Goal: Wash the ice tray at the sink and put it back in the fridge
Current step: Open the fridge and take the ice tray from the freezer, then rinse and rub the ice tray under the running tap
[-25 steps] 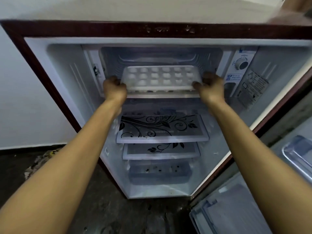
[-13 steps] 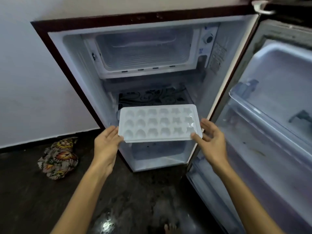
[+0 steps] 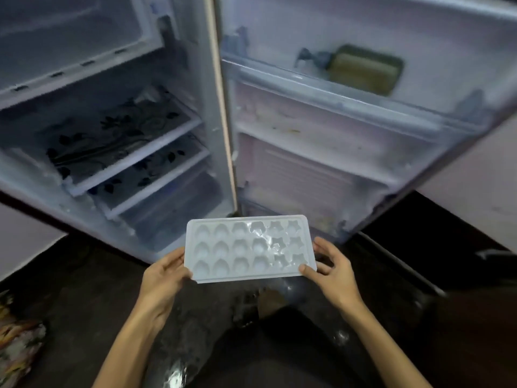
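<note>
A white plastic ice tray (image 3: 249, 249) with three rows of shaped cups is held level above the dark floor, in front of the open fridge (image 3: 112, 141). My left hand (image 3: 165, 278) grips its left short edge, thumb on top. My right hand (image 3: 333, 273) holds the right short edge, thumb at the near corner and fingers spread behind. The freezer box (image 3: 72, 43) at the fridge's upper left shows nothing inside.
The fridge door (image 3: 349, 121) stands wide open on the right, with a dark container (image 3: 366, 70) on its upper rack. Two floral-printed glass shelves (image 3: 117, 141) sit inside the fridge. A patterned cloth (image 3: 16, 343) lies on the floor at the lower left. The floor is dark and glossy.
The tray came out of the freezer box and has moved down and toward me, held at both ends. The view has swung right, so the open door fills the right side.
</note>
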A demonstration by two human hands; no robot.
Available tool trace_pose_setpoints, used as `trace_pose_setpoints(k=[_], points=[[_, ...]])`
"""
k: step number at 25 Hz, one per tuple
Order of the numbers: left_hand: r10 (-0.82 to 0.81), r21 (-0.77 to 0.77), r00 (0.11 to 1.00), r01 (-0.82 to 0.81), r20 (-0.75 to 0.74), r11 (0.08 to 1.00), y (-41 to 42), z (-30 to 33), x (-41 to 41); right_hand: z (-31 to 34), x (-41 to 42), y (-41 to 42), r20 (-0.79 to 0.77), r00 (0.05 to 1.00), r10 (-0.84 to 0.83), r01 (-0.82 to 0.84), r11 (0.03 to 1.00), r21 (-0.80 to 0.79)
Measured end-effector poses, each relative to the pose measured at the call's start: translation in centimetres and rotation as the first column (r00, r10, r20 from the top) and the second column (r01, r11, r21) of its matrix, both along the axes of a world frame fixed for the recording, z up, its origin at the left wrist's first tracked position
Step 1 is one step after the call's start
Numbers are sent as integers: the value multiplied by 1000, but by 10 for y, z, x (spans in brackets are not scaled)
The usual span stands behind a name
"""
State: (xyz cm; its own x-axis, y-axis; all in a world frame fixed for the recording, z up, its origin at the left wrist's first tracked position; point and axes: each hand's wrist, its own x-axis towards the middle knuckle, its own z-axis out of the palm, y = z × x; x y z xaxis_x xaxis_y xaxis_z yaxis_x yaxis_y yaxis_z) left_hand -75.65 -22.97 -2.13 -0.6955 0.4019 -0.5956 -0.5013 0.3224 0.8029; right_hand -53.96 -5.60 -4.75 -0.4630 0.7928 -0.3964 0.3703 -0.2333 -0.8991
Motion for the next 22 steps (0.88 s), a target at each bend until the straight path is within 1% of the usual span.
trace_pose_setpoints(k=[2,5,7,10,12,15,18,22], points=[[-141,5,990,141,21,990,12,-4,14,0,37,-16,18,993,-118,118,993,-3],[-277,19,959,277,51,961,34,-10,37,3,82,-40,39,959,-281,282,960,-1],[-379,34,922,378,77,925,52,-12,56,6,113,-54,41,917,-397,398,918,-5],[-518,59,850,514,98,856,81,-11,85,11,154,-71,36,852,-523,523,852,-5],[-604,74,791,599,100,797,104,-6,112,15,182,-83,18,791,-612,612,791,-10],[-692,100,713,685,111,721,135,7,155,24,217,-97,3,691,-723,723,691,-3],[-785,117,612,776,97,620,166,18,206,36,256,-106,-10,569,-822,822,569,15],[-881,177,468,863,73,473,207,32,285,56,311,-110,-65,386,-920,922,384,42]])
